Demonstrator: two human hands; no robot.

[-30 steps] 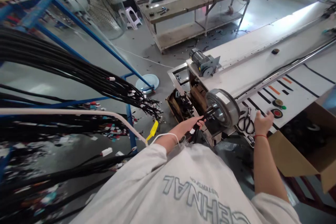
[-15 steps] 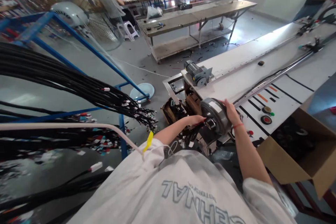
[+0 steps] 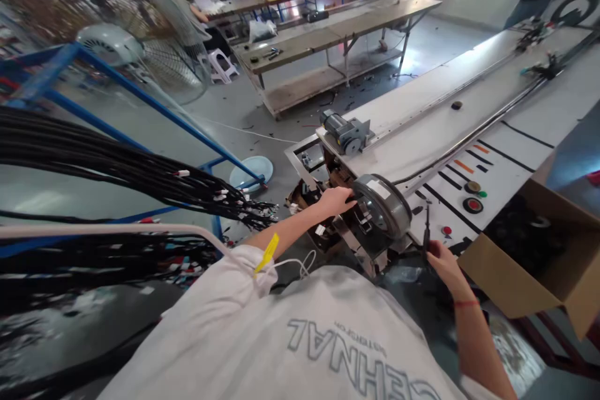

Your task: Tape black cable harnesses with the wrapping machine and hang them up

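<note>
Now the left hand (image 3: 336,200) rests fingers-forward against the grey round drum (image 3: 384,206), fingers curled at its hub; whether it grips anything I cannot tell. Just right of the drum, the right hand (image 3: 441,260) is clenched around black scissors (image 3: 426,234), blades pointing up.

The drum wheel (image 3: 382,206) sits at the tabletop's (image 3: 422,131) near end; motor (image 3: 344,131) behind it, cardboard box (image 3: 534,262) right, cable rack (image 3: 117,169) left.

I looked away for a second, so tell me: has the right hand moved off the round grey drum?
Yes. The right hand has dropped off the grey drum toward the person, now holding scissors below the red button.
</note>
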